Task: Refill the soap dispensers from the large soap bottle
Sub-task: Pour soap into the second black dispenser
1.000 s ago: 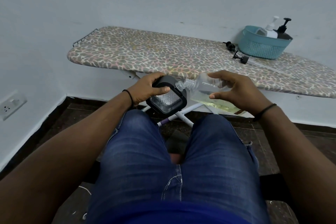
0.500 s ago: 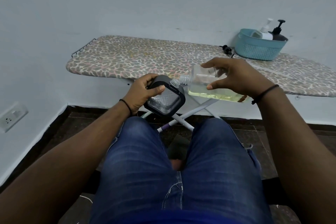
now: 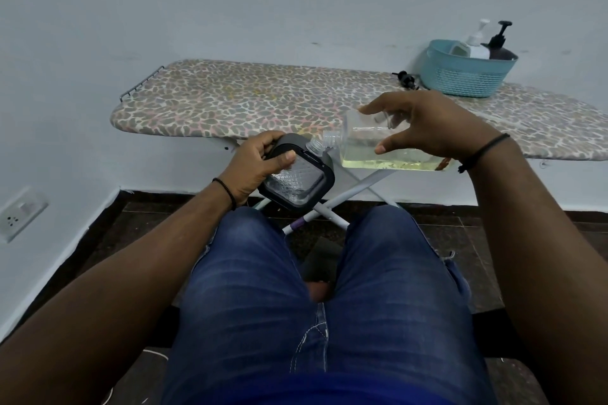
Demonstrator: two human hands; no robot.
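Observation:
My left hand grips a square clear dispenser with a dark frame, tilted, its open threaded neck pointing up and right. My right hand holds the large clear soap bottle on its side from above, thumb on the near face. Yellowish soap lies along the bottle's lower side. The bottle's uncapped mouth sits just right of the dispenser's neck, almost touching it. Both are held in the air above my knees, in front of the ironing board.
An ironing board with a leopard-print cover stands ahead. At its right end, a teal basket holds a white pump bottle and a dark pump bottle. A loose black pump head lies beside it. A wall socket is at left.
My right hand has lifted the large bottle's rear end higher and shifted it slightly right, so the bottle lies more level. The dispenser in my left hand has barely moved.

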